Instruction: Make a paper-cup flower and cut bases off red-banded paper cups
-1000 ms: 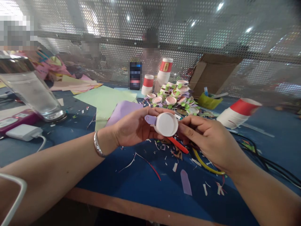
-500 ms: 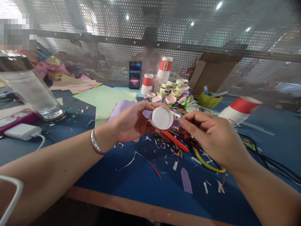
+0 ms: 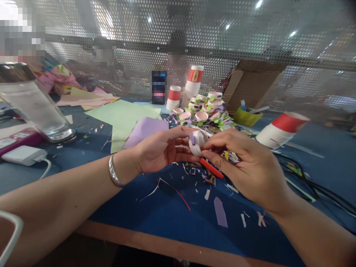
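A white cut-off paper cup bottom (image 3: 199,138) is held between my two hands above the blue table. On its side facing left a small purple paper piece (image 3: 192,139) shows. My left hand (image 3: 158,150), with a silver bracelet at the wrist, curves around the cup bottom, thumb above and fingertips against it. From the other side my right hand (image 3: 247,167) pinches its edge between thumb and fingers. Below them lies a red-orange stick-like thing (image 3: 211,168) among paper scraps. Behind my left hand is a sheet of purple paper (image 3: 147,129).
Behind the hands stands a heap of decorated cup bottoms (image 3: 201,115), with stacked paper cups (image 3: 193,87) and a phone (image 3: 159,87) near it. More paper cups (image 3: 280,129) lean at right beside black cables (image 3: 308,181). A glass bottle (image 3: 41,111) stands left.
The cup bottom has turned from showing its round face to showing its side. My right hand has moved left onto it. A yellow loop by my right hand is now out of sight.
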The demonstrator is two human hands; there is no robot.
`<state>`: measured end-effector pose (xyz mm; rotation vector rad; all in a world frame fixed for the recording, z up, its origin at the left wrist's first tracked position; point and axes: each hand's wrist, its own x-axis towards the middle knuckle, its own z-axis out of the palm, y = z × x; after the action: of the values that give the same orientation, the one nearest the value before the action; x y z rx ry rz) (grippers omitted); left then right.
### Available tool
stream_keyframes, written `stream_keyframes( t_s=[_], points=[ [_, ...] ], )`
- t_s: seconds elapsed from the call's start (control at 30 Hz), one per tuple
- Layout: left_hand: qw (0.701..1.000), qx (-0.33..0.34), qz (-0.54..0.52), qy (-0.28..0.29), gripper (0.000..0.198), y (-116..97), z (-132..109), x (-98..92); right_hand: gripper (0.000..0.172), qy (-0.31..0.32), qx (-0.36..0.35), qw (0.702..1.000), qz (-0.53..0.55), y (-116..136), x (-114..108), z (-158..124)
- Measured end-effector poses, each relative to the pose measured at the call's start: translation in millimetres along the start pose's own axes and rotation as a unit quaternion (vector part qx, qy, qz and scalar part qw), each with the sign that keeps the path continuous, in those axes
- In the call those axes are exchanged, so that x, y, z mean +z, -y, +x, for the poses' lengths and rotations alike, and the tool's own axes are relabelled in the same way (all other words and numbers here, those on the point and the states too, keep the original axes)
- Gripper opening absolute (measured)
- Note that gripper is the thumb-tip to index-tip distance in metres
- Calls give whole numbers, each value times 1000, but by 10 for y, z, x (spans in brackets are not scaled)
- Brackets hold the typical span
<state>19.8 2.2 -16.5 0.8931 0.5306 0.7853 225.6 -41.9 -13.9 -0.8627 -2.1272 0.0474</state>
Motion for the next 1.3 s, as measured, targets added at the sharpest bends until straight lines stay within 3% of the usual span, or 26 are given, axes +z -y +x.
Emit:
stream_keyframes(
  t_s=[0.17,0.3,0.47,0.67,0.73,0.8,0.93,1.07,1.3],
  points=[
    [1000,-6,-13,20,23,10,-2,-6,7,16,-1,1000,12,21,-14,-7],
    [1000,-5,-25,-2,26,-17,1,-12,7,-19,21,1000,9,11,-29,-5],
    [999,-17,-6,-30,26,-28,-7,36,32,-49,34,997,-50,-35,-20,-7],
    [1000,-11,9,25,32,-1,-27,36,37,-23,39,996,-75,-51,9,-1],
    [998,17,44,50,39,3,-42,28,37,-27,44,997,-65,-60,3,-4],
    [990,51,114,62,29,5,-61,37,35,-29,56,997,-49,-70,-6,-8],
    [969,73,233,37,21,-4,-88,79,26,-38,105,994,-9,-74,-11,-10],
    [951,100,290,45,12,-21,-86,77,23,-35,141,988,50,-64,4,-9],
    [926,149,340,71,12,30,-70,5,18,-35,166,981,94,-61,24,-4]
  ],
)
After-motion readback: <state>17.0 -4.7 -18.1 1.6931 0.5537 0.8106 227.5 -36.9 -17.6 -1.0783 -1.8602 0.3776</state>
